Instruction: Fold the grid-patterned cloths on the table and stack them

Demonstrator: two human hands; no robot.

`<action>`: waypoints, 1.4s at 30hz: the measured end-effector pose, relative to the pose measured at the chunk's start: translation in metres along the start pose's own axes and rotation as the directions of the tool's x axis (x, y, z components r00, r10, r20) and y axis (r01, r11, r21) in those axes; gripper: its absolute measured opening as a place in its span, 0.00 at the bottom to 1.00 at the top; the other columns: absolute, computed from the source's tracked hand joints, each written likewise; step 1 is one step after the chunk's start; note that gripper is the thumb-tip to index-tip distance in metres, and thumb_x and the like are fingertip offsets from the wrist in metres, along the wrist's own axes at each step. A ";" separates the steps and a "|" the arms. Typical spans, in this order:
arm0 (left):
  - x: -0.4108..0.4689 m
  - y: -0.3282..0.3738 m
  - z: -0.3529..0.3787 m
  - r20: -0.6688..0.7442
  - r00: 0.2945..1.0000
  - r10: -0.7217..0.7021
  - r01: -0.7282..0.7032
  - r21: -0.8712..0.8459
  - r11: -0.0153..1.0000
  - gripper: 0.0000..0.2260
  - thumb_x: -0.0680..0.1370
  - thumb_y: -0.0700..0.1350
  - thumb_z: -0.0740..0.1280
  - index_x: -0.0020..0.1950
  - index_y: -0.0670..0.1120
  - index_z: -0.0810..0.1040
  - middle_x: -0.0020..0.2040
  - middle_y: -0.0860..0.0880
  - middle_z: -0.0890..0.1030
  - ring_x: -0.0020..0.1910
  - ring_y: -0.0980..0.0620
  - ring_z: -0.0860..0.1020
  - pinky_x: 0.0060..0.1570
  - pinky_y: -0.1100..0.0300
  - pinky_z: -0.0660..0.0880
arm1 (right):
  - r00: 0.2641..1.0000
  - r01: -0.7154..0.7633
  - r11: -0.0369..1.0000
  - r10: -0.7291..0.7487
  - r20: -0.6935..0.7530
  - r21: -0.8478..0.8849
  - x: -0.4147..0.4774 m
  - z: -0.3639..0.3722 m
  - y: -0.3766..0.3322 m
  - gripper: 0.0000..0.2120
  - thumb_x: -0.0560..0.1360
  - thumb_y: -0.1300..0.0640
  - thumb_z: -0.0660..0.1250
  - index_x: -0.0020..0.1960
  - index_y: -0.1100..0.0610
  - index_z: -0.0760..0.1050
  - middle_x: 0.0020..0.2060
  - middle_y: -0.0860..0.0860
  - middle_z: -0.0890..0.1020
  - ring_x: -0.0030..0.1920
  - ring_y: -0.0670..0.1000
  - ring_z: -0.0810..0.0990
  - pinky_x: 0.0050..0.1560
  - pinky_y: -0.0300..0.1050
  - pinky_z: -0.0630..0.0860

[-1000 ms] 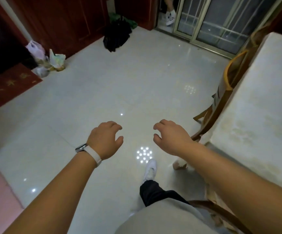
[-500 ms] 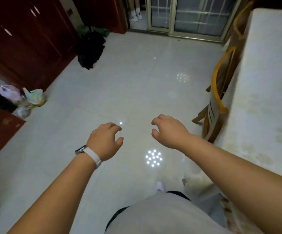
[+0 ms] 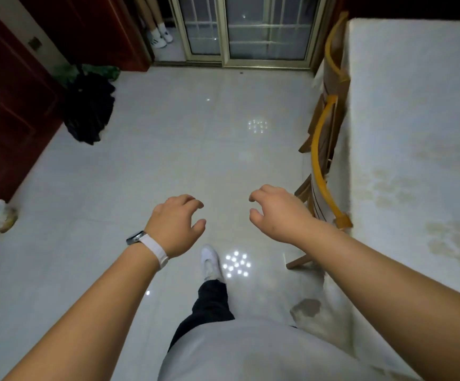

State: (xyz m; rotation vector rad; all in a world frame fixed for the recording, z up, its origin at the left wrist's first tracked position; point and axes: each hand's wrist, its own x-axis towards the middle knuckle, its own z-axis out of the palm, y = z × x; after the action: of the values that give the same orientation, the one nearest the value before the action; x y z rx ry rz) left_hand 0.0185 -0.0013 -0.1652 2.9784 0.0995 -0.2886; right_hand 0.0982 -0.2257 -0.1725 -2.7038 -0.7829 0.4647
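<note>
Grid-patterned cloths do not show anywhere in the head view: only the table under its pale flowered cover runs along the right edge, with a wooden chair tucked against it. Folding has apparently not begun; the step in hand looks like the approach. The next move calls for turning to the table and finding the first cloth. The left hand, a white watch band on its wrist, and the right hand hover forward over the tiled floor, palms down, fingers loosely curled, grasping nothing.
</note>
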 end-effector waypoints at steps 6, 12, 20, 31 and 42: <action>0.102 -0.038 -0.013 -0.008 0.996 0.084 -0.085 -0.025 0.996 0.18 0.77 0.54 0.62 0.66 0.51 0.74 0.66 0.52 0.74 0.64 0.49 0.71 0.62 0.52 0.68 | 0.996 -0.084 0.996 0.084 -0.013 -0.021 0.086 -0.024 0.007 0.19 0.78 0.49 0.58 0.67 0.53 0.71 0.62 0.52 0.75 0.61 0.55 0.73 0.58 0.51 0.73; 0.220 -0.078 -0.045 0.010 0.985 0.170 -0.169 -0.065 0.983 0.18 0.77 0.54 0.62 0.66 0.51 0.74 0.66 0.52 0.74 0.65 0.49 0.71 0.62 0.53 0.67 | 0.982 -0.185 0.980 0.183 -0.035 -0.068 0.179 -0.068 0.012 0.19 0.78 0.48 0.58 0.66 0.53 0.72 0.61 0.52 0.75 0.60 0.55 0.74 0.57 0.52 0.74; 0.357 -0.093 -0.105 -0.040 0.953 0.302 -0.304 -0.057 0.951 0.18 0.77 0.53 0.63 0.65 0.50 0.74 0.65 0.51 0.74 0.65 0.47 0.70 0.64 0.51 0.67 | 0.937 -0.311 0.950 0.301 -0.175 -0.032 0.277 -0.141 0.037 0.19 0.78 0.48 0.59 0.66 0.53 0.72 0.61 0.51 0.76 0.61 0.53 0.74 0.57 0.52 0.74; 0.510 -0.073 -0.125 -0.008 0.913 0.409 -0.409 -0.025 0.912 0.19 0.77 0.53 0.63 0.66 0.50 0.73 0.66 0.50 0.74 0.64 0.46 0.71 0.63 0.51 0.68 | 0.911 -0.386 0.922 0.384 -0.148 0.019 0.377 -0.164 0.101 0.18 0.78 0.48 0.59 0.65 0.52 0.72 0.60 0.51 0.75 0.61 0.54 0.74 0.57 0.52 0.74; 0.698 -0.025 -0.160 0.081 0.888 0.452 -0.457 0.063 0.887 0.21 0.75 0.56 0.61 0.64 0.49 0.75 0.63 0.49 0.76 0.62 0.45 0.73 0.60 0.50 0.71 | 0.897 -0.397 0.910 0.413 -0.157 0.121 0.517 -0.223 0.217 0.18 0.79 0.48 0.58 0.66 0.52 0.72 0.61 0.51 0.74 0.62 0.55 0.73 0.59 0.49 0.70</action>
State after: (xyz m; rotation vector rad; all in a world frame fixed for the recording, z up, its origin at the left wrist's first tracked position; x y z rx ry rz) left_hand 0.7296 0.0837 -0.1500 2.9471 -0.6260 -0.3311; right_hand 0.6979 -0.1552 -0.1637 -2.7754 -0.1394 0.3240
